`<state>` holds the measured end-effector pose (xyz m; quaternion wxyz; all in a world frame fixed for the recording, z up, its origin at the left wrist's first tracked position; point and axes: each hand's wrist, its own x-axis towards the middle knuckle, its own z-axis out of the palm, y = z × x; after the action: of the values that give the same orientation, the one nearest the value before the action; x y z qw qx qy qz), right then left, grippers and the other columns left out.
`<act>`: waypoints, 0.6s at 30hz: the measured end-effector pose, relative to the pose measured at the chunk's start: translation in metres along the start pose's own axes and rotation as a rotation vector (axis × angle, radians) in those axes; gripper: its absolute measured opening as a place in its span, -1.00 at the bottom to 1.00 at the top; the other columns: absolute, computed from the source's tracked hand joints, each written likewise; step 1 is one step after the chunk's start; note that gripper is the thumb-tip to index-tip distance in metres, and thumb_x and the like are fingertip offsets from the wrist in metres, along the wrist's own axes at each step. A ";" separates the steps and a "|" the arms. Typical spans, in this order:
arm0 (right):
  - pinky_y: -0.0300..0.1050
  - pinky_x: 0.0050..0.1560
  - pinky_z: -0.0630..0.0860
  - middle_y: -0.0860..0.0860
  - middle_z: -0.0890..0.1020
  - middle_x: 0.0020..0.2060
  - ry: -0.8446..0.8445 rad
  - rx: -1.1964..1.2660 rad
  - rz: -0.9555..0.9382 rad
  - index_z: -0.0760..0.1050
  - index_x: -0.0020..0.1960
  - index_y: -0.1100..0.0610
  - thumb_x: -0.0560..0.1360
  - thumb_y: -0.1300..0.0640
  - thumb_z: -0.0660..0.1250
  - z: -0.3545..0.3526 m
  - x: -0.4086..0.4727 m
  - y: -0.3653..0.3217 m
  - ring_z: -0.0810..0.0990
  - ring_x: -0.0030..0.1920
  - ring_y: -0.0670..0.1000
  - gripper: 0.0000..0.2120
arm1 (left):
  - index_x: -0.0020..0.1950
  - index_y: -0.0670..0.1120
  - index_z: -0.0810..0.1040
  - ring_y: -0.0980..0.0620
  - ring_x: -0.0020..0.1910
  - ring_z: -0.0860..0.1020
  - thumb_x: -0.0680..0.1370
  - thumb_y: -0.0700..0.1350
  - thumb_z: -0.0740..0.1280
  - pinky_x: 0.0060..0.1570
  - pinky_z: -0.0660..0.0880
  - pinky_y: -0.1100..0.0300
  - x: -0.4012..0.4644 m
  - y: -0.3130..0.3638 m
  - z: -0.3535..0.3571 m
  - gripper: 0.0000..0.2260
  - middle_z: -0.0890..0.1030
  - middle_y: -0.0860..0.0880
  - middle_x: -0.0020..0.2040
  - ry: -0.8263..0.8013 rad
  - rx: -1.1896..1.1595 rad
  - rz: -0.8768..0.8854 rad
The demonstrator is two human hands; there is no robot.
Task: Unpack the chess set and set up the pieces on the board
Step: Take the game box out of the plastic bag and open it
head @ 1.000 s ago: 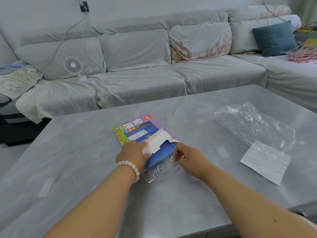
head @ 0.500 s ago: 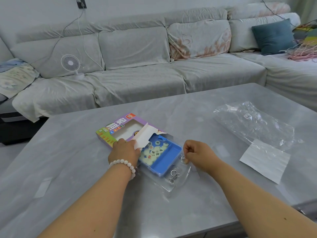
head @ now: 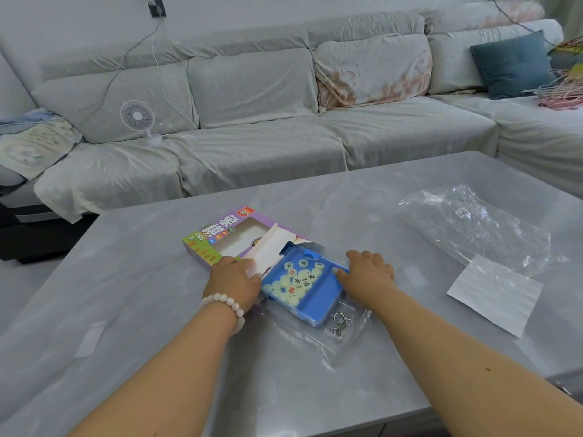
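Lying flat, blue tray [head: 310,298] runs near-right to far-left.

Readable text, as you see it:
Box [head: 217,238] front reads "象棋"; pale round pieces [head: 295,279] carry red and dark characters; bag label [head: 463,212] illegible.
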<state>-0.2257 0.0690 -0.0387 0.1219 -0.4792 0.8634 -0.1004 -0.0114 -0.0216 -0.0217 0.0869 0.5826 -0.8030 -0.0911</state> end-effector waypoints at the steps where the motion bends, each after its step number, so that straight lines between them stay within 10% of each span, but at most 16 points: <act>1: 0.04 0.26 0.26 0.09 0.40 0.29 0.005 -0.002 0.022 0.28 0.39 0.06 0.57 -0.14 0.08 0.001 0.001 0.001 0.29 0.33 0.12 -0.54 | 0.36 -0.02 0.42 -0.06 0.28 0.39 0.59 0.04 0.17 0.18 0.43 0.11 0.000 0.000 0.000 -0.64 0.40 -0.11 0.30 -0.003 -0.008 -0.004; 18: -0.22 -0.29 0.37 0.02 0.54 -0.27 -0.071 0.502 0.063 0.60 0.09 0.14 0.55 0.28 0.20 -0.029 -0.010 0.059 0.44 -0.31 -0.03 -0.77 | 0.28 -0.24 0.46 -0.15 0.17 0.45 0.66 0.00 -0.09 0.20 0.40 0.07 0.000 0.000 -0.004 -0.53 0.50 -0.23 0.20 -0.034 -0.136 -0.026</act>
<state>-0.2766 0.1101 -0.0271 0.2702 -0.4099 0.8212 -0.2909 -0.0106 -0.0221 -0.0179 0.1112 0.5841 -0.7887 -0.1563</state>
